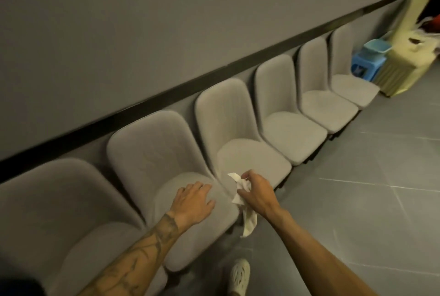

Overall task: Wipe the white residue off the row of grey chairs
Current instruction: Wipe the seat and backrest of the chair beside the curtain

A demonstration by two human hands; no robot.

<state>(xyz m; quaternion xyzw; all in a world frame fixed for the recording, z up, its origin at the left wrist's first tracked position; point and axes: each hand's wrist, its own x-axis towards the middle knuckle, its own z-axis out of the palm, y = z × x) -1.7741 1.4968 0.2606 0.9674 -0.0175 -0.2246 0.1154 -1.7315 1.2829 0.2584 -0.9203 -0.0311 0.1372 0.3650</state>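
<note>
Along the grey wall, a row of grey chairs [292,131] is standing seat to seat, six in view. No white residue is showing plainly on any seat or back, though blur is hiding fine detail, so I cannot tell which chairs are already clean. Judging by position, work is taking place at the second chair [152,152] and third chair [238,129] from the near end. The three beyond are probably awaiting attention, and the nearest cannot be assessed.

The left hand [194,202] is lying flat with fingers straight and spread, pressing on the second chair's seat and holding nothing. The right hand [256,194] is pinching a crumpled white cloth [249,223] in curled fingers. It is working just beside the left hand, over the seam where the second and third seats are meeting. One end of the cloth is poking up above the fingers, and the other is hanging past the seat's front edge toward the floor [357,200].
</note>
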